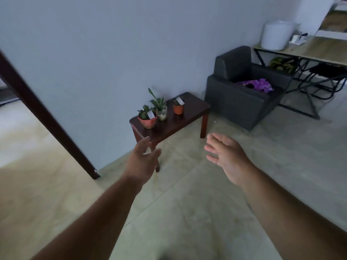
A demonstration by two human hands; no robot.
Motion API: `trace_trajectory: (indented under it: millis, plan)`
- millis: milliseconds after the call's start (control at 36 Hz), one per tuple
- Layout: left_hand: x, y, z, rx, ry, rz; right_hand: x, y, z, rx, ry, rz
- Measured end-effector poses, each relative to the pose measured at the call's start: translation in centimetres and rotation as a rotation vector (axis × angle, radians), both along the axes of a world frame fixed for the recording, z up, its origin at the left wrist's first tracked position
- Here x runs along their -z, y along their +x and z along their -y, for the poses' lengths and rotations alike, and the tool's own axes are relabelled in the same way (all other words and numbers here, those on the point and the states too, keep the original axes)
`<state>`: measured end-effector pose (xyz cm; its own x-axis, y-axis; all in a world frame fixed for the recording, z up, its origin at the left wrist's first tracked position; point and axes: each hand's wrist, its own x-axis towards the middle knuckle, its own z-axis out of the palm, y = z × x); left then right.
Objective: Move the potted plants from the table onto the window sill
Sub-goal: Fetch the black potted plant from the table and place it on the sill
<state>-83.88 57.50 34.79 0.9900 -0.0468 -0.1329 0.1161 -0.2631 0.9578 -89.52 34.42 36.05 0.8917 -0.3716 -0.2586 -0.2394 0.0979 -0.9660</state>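
Three potted plants [159, 110] on table [189, 113]

A plain pale wall [112, 53] fills the upper view, meeting a floor [187, 212] of large pale tiles. A dark wooden door frame [47, 117] slants down the left side, with a brighter room beyond it. Against the wall stands a dark grey armchair [242, 91] with purple cloth [259, 84] on its seat. Farther right, a light-topped desk [319, 49] on black metal legs carries a white tub [276, 35]. The light is dim and even.
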Motion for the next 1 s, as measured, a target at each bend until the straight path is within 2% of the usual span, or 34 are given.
trace_trajectory:
  millis: [222,611,778,1000]
  plan:
    - [2.0,11.1,4.5,0.034,-0.084,-0.010,1.1,8.7,4.4,0.028,-0.041,-0.024]
    - [2.7,27.4,12.3,0.131,-0.067,-0.050,1.6,22.9,11.1,0.067,-0.112,-0.086]
    - [4.4,33.1,17.4,0.082,-0.090,-0.080,2.9,29.6,16.5,0.033,-0.071,-0.097]
    - [5.5,40.4,26.0,0.032,0.003,-0.081,3.6,38.2,25.7,-0.060,-0.085,-0.077]
